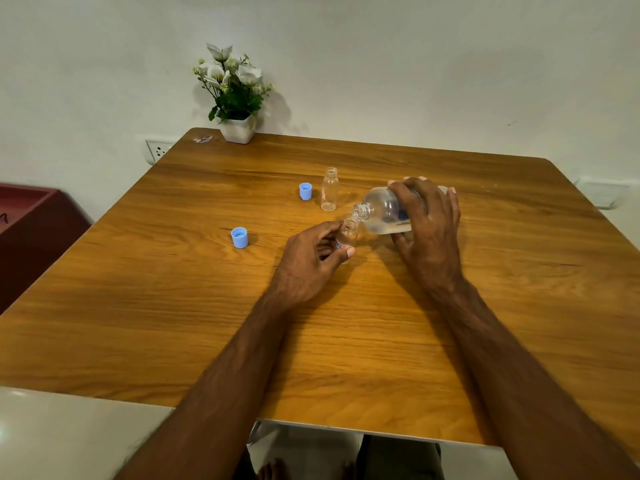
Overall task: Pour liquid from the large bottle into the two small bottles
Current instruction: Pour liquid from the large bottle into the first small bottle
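My right hand (427, 223) grips the large clear bottle (382, 213), tipped on its side with its open neck pointing left. That neck sits right over the mouth of a small clear bottle (347, 233), which my left hand (311, 258) pinches between thumb and fingers on the wooden table (173, 306). Clear liquid lies along the lower side of the large bottle. A second small bottle (329, 189) stands upright and uncapped just behind, and looks empty. Two blue caps lie loose: one cap (239, 237) to the left, another cap (305, 191) beside the far small bottle.
A white pot of artificial flowers (235, 95) stands at the table's far left corner against the wall. A dark red cabinet (31, 220) sits to the left of the table. A wall socket (157, 150) is behind the far left edge.
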